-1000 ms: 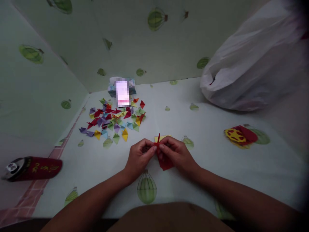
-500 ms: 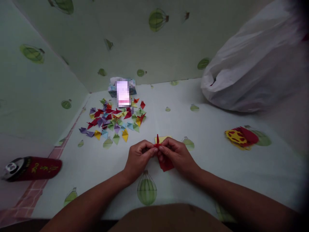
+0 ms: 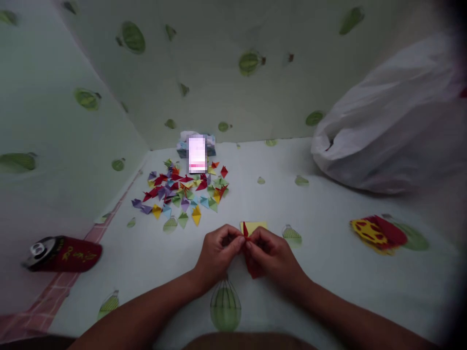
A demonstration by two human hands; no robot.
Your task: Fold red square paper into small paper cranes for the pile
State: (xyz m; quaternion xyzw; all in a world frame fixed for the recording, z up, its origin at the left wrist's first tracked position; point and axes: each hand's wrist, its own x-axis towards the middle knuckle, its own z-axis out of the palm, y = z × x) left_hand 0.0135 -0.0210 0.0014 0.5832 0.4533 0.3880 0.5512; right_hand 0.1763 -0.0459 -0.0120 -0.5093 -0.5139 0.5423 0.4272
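My left hand [image 3: 220,249] and my right hand [image 3: 276,253] meet above the table with fingertips pinched together. Between them is a small piece of folded red paper [image 3: 245,228], a narrow point of it sticking up; the fingers cover the rest. Just behind the hands lies a pale yellow paper square [image 3: 260,225]. Below the fingertips a wider red paper [image 3: 254,269] shows, partly hidden by my right hand; whether it joins the folded piece I cannot tell. Many small folded paper birds [image 3: 185,204] in several colours are spread out beyond my left hand.
A phone with a bright, blurred screen [image 3: 197,153] leans on a tissue box [image 3: 211,145] at the back. On the left lies a red can [image 3: 78,253]. A big white plastic bag [image 3: 368,141] fills the back right, with yellow and red cut-out pieces [image 3: 375,234] before it.
The whole view has shifted, so things appear lower and slightly to the right. Both hands keep pinching the red paper, and its upright point now leans a little left.
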